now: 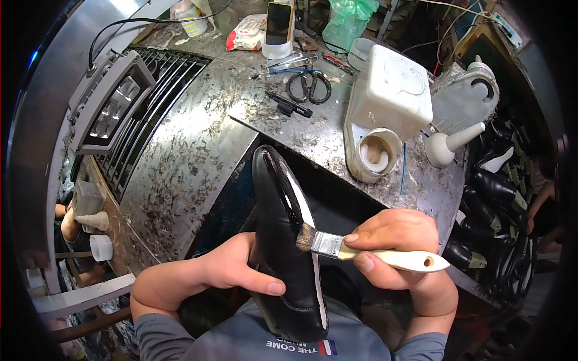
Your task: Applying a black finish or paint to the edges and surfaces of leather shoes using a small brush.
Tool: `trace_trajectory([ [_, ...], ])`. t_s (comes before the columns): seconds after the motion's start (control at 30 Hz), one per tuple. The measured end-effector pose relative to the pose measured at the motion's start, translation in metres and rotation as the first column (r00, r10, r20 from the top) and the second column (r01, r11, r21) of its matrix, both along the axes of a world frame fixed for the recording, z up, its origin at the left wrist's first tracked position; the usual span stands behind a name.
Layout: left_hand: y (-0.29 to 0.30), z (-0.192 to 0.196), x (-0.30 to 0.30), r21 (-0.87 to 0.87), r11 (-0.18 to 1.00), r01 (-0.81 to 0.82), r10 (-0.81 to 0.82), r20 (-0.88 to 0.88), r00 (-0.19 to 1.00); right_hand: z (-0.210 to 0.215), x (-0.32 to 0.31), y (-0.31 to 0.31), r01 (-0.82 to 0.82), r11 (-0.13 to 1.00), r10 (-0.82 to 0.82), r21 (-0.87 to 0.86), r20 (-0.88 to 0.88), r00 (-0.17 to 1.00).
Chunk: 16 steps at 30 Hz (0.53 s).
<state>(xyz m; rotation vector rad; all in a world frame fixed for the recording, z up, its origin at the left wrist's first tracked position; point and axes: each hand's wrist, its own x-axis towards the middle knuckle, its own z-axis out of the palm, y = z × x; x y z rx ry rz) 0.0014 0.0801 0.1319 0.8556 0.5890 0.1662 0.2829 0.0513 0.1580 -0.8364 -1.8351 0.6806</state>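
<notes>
A black shoe [280,240] is held by my left hand [241,265], which wraps round its side with the thumb lying across the upper. The toe points away from me, and a white strip runs along the right edge. My right hand [391,243] grips a flat paintbrush [397,259] by its pale wooden handle. The dark bristles touch the shoe near that right edge, about midway along. Glossy wet-looking black patches show between the toe and the bristles. The fingers of my left hand are hidden behind the shoe.
A stained metal bench [198,144] carries black scissors [309,87], a black marker [289,103], a phone [279,24] and a white container with an open cup [378,153]. A work lamp [114,102] stands left above a grille. Several black shoes [494,186] are piled at right, near another person's arm [539,201].
</notes>
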Motion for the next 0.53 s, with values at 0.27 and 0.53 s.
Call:
trace_trajectory([
  [0.27, -0.001, -0.007, -0.007, -0.080, 0.989, -0.121, 0.122, 0.009, 0.993, -0.015, -0.004, -0.009, -0.045, 0.996, 0.041, -0.078, -0.057, 0.998],
  [0.53, -0.003, -0.015, -0.010, -0.130, 0.965, -0.228, 0.236, 0.053, 0.970, -0.026, 0.014, -0.012, -0.092, 0.977, 0.062, -0.190, -0.157, 0.986],
])
